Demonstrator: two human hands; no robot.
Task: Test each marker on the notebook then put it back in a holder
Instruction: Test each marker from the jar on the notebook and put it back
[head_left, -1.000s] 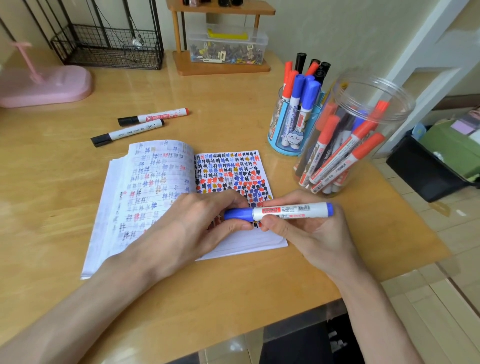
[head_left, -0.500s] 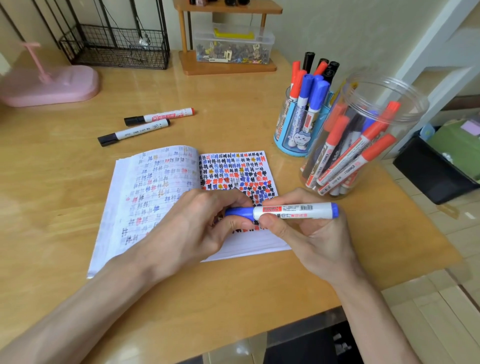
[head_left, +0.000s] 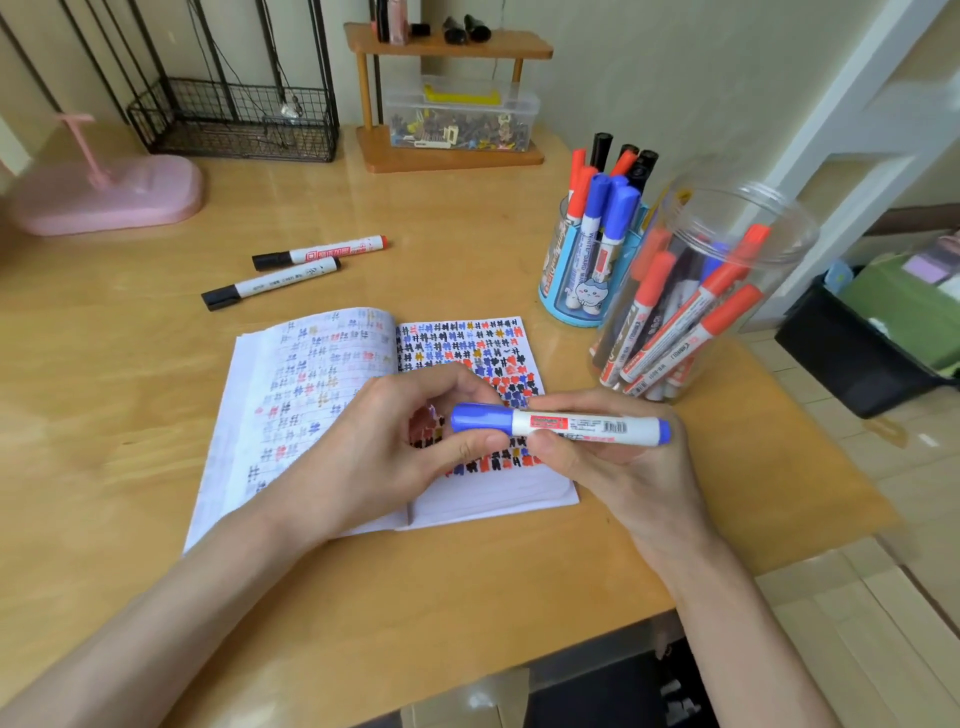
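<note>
Blue-capped marker (head_left: 571, 427) over notebook (head_left: 311, 389), left hand (head_left: 374, 447) pinching cap, right hand (head_left: 623, 478) gripping barrel, barcode label illegible

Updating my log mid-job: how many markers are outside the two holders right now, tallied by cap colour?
Black cap: 2 (far loose marker and near loose marker, both lying on the desk)
Blue cap: 1 (blue marker, left hand gripping its cap, right hand gripping its barrel)
Total: 3
</note>
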